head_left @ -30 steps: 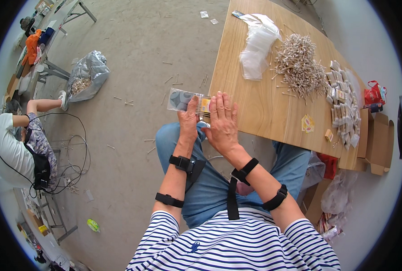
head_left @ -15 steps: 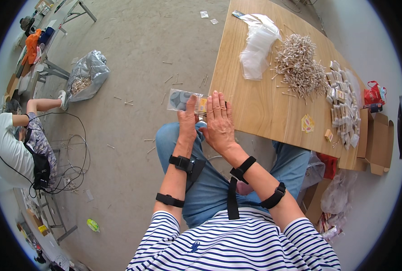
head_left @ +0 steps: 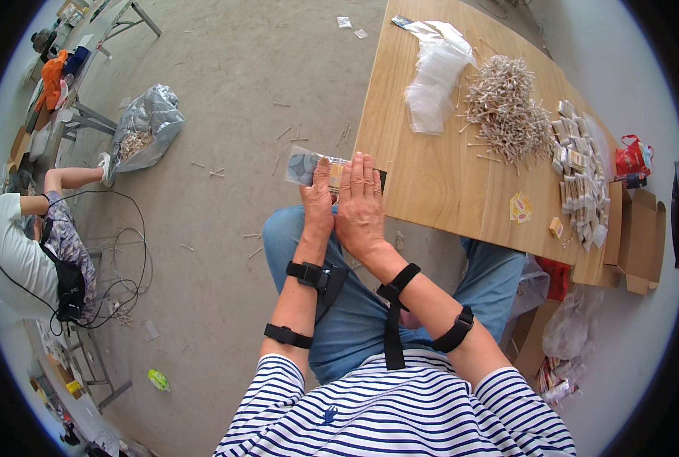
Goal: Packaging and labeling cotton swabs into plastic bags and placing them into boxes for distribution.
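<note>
At the table's left edge, my left hand (head_left: 319,202) grips a clear plastic packet of cotton swabs (head_left: 303,167), its thumb lying on top. A yellow-orange card shows through the packet beside that thumb. My right hand (head_left: 361,202) lies flat across the packet's right part, fingers stretched out and side by side, hiding what is beneath. Past its fingertips a small dark piece (head_left: 383,180) shows at the table edge; what it is I cannot tell.
On the wooden table (head_left: 431,183) are clear bags (head_left: 435,76), a heap of cotton swabs (head_left: 507,107), yellow cards (head_left: 519,207) and stacked filled packets (head_left: 581,183). An open carton (head_left: 640,244) stands at right. A seated person (head_left: 23,244) and a grey bag (head_left: 150,126) are at left.
My right hand has slid left over the packet, closer to my left hand, and more of the dark piece now shows. The packet has tilted slightly.
</note>
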The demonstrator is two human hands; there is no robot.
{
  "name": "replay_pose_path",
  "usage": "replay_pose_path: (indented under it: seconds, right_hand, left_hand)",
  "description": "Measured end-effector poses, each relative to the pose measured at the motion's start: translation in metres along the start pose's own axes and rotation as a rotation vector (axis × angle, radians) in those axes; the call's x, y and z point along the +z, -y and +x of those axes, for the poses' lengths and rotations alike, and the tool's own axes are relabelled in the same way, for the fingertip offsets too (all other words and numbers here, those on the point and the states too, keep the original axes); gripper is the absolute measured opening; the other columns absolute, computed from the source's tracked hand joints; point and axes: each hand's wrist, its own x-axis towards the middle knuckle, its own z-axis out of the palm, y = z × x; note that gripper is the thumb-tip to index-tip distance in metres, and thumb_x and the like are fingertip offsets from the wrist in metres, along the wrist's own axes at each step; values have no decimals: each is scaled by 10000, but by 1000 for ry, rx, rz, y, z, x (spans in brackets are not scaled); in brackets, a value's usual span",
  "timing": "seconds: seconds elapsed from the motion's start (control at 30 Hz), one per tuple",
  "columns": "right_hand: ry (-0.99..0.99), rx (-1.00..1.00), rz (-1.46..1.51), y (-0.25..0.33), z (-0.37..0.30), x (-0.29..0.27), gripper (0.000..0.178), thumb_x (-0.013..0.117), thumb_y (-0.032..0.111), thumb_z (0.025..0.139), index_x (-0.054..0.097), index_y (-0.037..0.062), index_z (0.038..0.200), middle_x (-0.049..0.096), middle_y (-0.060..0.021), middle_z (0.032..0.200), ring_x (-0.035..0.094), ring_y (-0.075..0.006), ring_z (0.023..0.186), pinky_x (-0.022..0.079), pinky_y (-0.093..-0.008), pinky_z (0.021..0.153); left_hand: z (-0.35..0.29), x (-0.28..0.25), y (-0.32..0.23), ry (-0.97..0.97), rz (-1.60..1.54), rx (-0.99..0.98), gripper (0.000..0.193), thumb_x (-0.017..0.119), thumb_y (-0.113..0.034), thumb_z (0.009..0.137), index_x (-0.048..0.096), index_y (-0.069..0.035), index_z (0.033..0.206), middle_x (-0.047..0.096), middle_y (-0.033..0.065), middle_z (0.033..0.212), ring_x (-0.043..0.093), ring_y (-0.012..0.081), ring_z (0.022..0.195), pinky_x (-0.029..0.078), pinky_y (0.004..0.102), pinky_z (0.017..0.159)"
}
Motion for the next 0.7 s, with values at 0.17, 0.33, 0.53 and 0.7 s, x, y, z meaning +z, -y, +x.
replay_pose_path:
  seconds: [0.17, 0.33, 0.53, 0.7]
  right_hand:
    - [-34, 5, 1, 5, 3, 5, 636, 558, 120, 900, 371, -116, 1460, 274, -287, 1587, 218, -411, 1515, 213, -490, 1234]
    - [-16, -14, 14, 0, 1, 0, 683, 602, 142, 883, 359, -109, 1469, 272, -290, 1585, 204, -408, 1520, 195, -506, 1234]
    - [139, 137, 118, -20, -13, -28, 1034, 812, 245, 723, 250, -98, 1521, 204, -269, 1617, 136, -412, 1533, 133, -552, 1224]
    - [156, 140, 23, -14, -10, -20, 1112, 849, 325, 701, 237, -94, 1529, 178, -252, 1629, 95, -392, 1545, 93, -546, 1236]
  left_hand:
    - [4, -6, 5, 53, 19, 45, 229, 701, -284, 969, 636, -75, 1035, 655, 0, 974, 624, 103, 848, 537, 279, 726]
    - [5, -5, 7, 57, -49, 29, 160, 720, -240, 954, 646, -103, 989, 649, -19, 910, 632, 87, 821, 544, 258, 680]
    - [-2, 5, -3, -19, -29, -4, 138, 711, -205, 960, 633, -92, 965, 626, -34, 915, 633, 75, 778, 557, 261, 620]
    - [-3, 2, -4, 21, -19, -12, 156, 703, -228, 967, 628, -93, 983, 625, -36, 906, 630, 70, 766, 560, 258, 617]
